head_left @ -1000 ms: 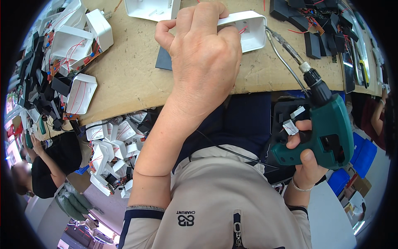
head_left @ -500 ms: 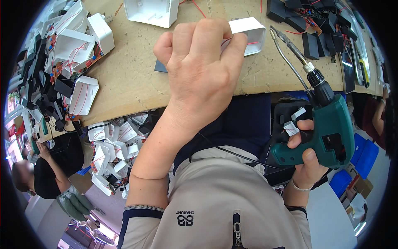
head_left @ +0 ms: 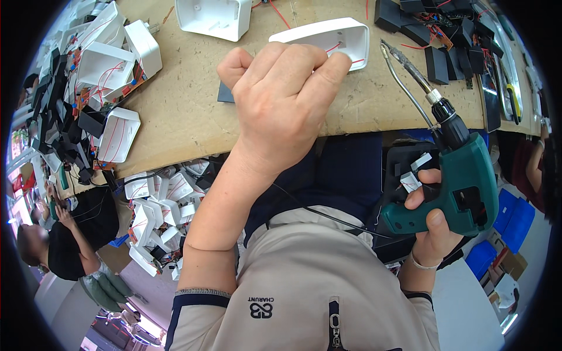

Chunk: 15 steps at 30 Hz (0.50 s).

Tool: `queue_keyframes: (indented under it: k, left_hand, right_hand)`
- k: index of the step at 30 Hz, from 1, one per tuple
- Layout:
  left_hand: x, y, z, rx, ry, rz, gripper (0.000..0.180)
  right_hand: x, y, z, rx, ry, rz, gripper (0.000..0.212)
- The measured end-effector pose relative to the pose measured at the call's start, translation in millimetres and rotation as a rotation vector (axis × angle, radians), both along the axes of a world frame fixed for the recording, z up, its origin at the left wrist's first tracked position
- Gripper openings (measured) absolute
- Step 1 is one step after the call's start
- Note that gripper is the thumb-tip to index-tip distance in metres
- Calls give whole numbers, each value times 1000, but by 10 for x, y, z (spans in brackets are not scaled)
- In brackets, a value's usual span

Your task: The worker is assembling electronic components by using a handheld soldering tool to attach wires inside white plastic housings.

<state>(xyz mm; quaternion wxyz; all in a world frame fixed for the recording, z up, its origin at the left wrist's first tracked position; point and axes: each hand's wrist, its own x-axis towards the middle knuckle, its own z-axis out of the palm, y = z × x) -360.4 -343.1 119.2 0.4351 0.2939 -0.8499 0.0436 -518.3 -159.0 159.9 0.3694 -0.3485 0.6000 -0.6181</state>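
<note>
My left hand (head_left: 281,105) is a closed fist hovering over the brown workbench (head_left: 187,117); nothing shows between its fingers. Just beyond its knuckles lies an open white plastic housing (head_left: 345,32) with red wires inside. A small dark flat piece (head_left: 225,93) peeks out from under the fist. My right hand (head_left: 430,231) grips a green pistol-shaped tool (head_left: 465,181) off the bench's near edge. The tool's long metal tip (head_left: 404,64) points up toward the housing's right end.
Another white housing (head_left: 213,16) lies at the far edge. Several white housings with red wires (head_left: 111,64) crowd the left of the bench, and black parts (head_left: 436,29) the upper right. More white parts (head_left: 155,210) sit below the bench. A person (head_left: 64,237) sits lower left.
My left hand has drawn back off the white housing toward my body, closing into a fist. The right hand and green tool have barely moved.
</note>
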Motion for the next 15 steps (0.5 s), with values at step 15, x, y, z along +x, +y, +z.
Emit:
queue_keyframes:
  k: [15]
  left_hand:
    - [-86,-29,125,-37,32,123,17]
  right_hand:
    - [25,-36,-5,27,37,-3,60]
